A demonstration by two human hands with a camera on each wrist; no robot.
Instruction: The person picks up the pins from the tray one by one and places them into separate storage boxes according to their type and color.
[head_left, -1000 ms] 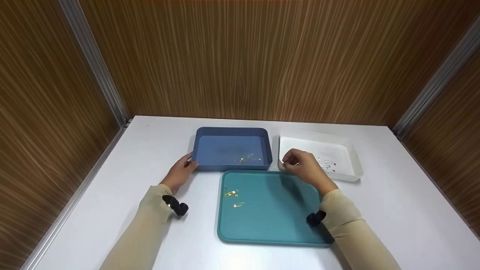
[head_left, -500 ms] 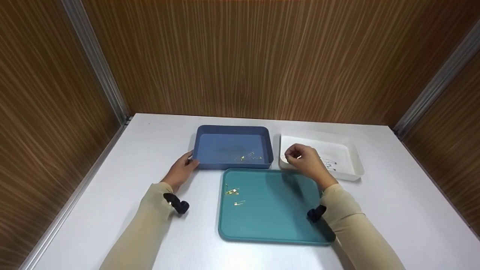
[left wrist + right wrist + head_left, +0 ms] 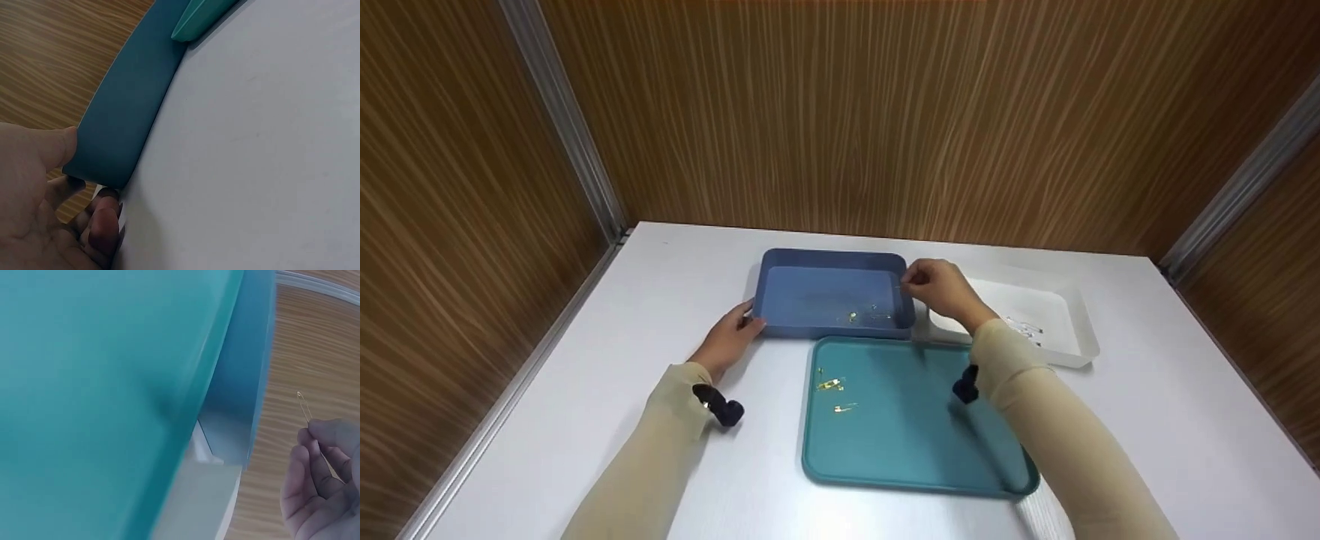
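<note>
Three trays, two hands

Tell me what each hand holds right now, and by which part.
The right hand pinches a gold safety pin by its lower end. The left hand grips the blue bin at its near-left corner.

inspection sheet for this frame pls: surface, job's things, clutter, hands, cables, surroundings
Surface: white table, bare where visible.
Job's things: gold safety pin pinched in right hand at the blue bin right rim; more pins in the blue bin, two on the teal tray, several in the white bin.
Clutter: nothing seen.
Hands: left hand grips the blue bin's left corner.
Cables: nothing seen.
Surroundings: wood-grain walls with metal corner strips.
</note>
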